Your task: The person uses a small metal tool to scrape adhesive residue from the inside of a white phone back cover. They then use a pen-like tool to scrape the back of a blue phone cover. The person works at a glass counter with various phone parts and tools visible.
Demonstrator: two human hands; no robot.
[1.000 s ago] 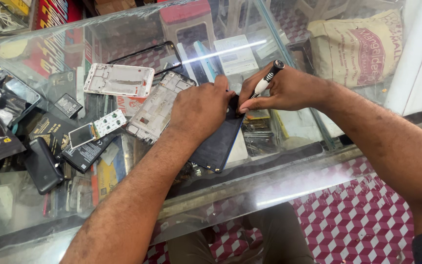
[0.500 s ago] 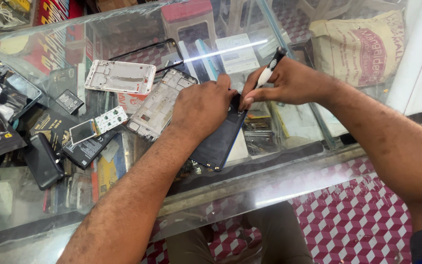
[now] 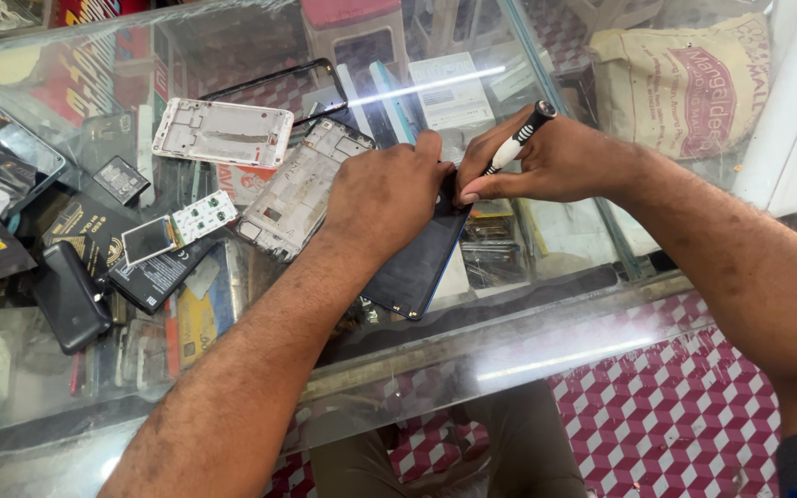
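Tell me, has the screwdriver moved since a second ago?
Barely: the screwdriver in the right hand stays beside the glass counter's bright reflection streak, its top tilted slightly more upright.
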